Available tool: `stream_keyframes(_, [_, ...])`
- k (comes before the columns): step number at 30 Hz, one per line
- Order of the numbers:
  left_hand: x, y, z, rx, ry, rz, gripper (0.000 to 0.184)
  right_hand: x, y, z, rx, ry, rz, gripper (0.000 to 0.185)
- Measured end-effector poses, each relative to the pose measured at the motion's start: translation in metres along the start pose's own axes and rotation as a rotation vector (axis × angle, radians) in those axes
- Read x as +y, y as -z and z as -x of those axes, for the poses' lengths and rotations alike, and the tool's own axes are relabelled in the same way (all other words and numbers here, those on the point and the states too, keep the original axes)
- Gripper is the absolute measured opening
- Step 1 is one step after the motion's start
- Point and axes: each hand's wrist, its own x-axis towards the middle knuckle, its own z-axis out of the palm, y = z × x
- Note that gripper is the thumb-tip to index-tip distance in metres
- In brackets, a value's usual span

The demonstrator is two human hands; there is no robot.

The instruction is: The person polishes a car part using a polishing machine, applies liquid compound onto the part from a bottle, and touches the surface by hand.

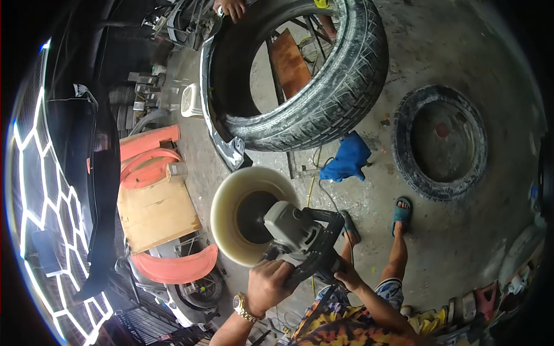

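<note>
Both my hands grip a grey and black electric hand mixer (294, 230) by its black looped handles. My left hand (270, 282), with a gold watch on the wrist, is closed around the near left handle. My right hand (348, 275) wraps the handle on the right side, its fingers partly hidden. The mixer's head leans over the right part of a tall cream-coloured bucket (226, 216). Dark contents show at the bucket's bottom. The mixer's lower end is hidden from me.
Beyond the bucket a large dusty tire (329, 109) is raised near a metal frame. A co-worker's hand (232, 8) is at its far side. A blue cloth (349, 158) and another tire (405, 144) lie rightward. Orange panels (173, 266) and a board (158, 216) are left.
</note>
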Motion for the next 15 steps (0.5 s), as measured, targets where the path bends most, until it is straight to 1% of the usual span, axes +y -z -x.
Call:
stream_keyframes(3, [-0.005, 0.007, -0.009, -0.004, -0.013, -0.019, 0.023, 0.013, -0.009, -0.008, -0.018, 0.007, -0.071, 0.074])
stream_keyframes(6, [-0.006, 0.013, -0.012, -0.025, -0.012, -0.078, 0.020, 0.018, -0.017, -0.017, -0.046, -0.026, -0.135, 0.078])
stream_keyframes(7, [-0.009, 0.014, -0.011, -0.030, -0.008, -0.085, 0.019, 0.017, -0.017, -0.016, -0.068, -0.090, -0.143, 0.081])
stream_keyframes(9, [-0.012, 0.017, -0.007, -0.036, -0.010, -0.092, 0.019, 0.012, -0.021, -0.016, -0.088, -0.149, -0.153, 0.084])
stream_keyframes(11, [-0.006, 0.018, 0.005, -0.034, 0.018, -0.113, 0.019, 0.012, -0.023, -0.015, -0.094, -0.041, -0.102, 0.086])
stream_keyframes(12, [-0.002, 0.020, 0.009, -0.029, -0.002, -0.096, 0.020, 0.012, -0.022, -0.014, -0.110, -0.026, -0.105, 0.089])
stream_keyframes(15, [0.002, 0.024, 0.011, -0.106, -0.056, -0.048, 0.018, 0.011, -0.029, -0.004, -0.076, -0.029, -0.160, 0.091])
